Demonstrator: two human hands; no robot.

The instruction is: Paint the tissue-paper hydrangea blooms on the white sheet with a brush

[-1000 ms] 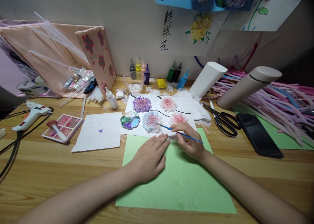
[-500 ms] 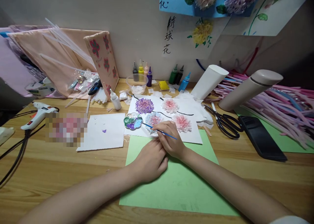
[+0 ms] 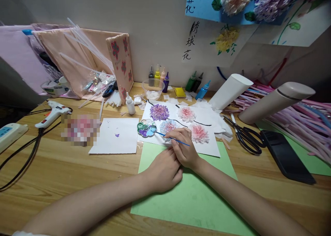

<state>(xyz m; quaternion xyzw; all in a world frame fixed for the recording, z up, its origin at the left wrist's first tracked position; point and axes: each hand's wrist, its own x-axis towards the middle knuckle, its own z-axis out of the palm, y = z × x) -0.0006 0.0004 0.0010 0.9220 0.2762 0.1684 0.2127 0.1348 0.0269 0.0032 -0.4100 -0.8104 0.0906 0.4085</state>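
Observation:
My right hand [image 3: 184, 147] is closed around a thin blue paintbrush [image 3: 178, 140]. The brush points left, its tip at the right edge of a flower-shaped paint palette [image 3: 146, 129] with green, purple and light blue paint. Under my right wrist and fingers, my left hand [image 3: 165, 170] lies palm down on a green sheet [image 3: 186, 201]; its fingers are mostly hidden. Beyond the hands is a white sheet [image 3: 210, 149] with black painted stems and ruffled blossoms: a purple flower [image 3: 159, 111], two pink flowers [image 3: 186, 114] and a blue-pink flower [image 3: 168, 126] partly covered by my right hand.
To the left are a paint-spotted white card [image 3: 113, 139], a glue gun [image 3: 54, 113] and a power strip [image 3: 11, 134]. Several paint bottles [image 3: 166, 83] and a clear bowl [image 3: 153, 89] stand behind. On the right lie scissors [image 3: 249, 139], a black phone [image 3: 286, 156] and a grey flask [image 3: 274, 103].
The whole view has shifted, so most things sit further right in the picture. The power strip shows more fully. Both hands and the brush keep nearly the same pose.

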